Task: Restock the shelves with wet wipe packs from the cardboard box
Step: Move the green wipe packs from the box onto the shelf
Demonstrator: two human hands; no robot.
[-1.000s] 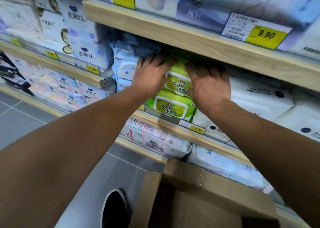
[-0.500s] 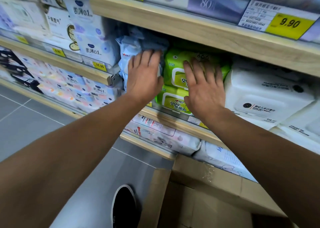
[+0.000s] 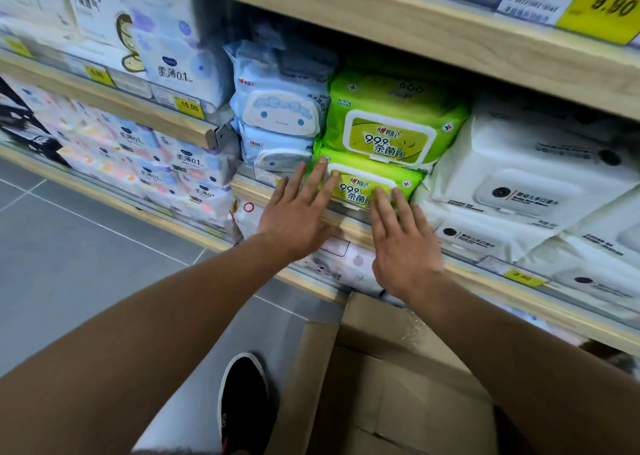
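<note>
While our left hand [image 3: 298,212] and right hand [image 3: 403,247] lie flat, grasping nothing, two green packs [image 3: 388,132] sit stacked on the shelf [image 3: 460,274]; soft, probably slippery, best gripped by their sides.

head view, angled down, near shelves [image 3: 363,219]

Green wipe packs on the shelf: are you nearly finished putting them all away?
Two green wet wipe packs sit stacked on the wooden shelf. Both open hands, left hand and right hand, rest flat at the lower pack, holding nothing. The brown cardboard box stands open below; I cannot see what remains inside.
</note>
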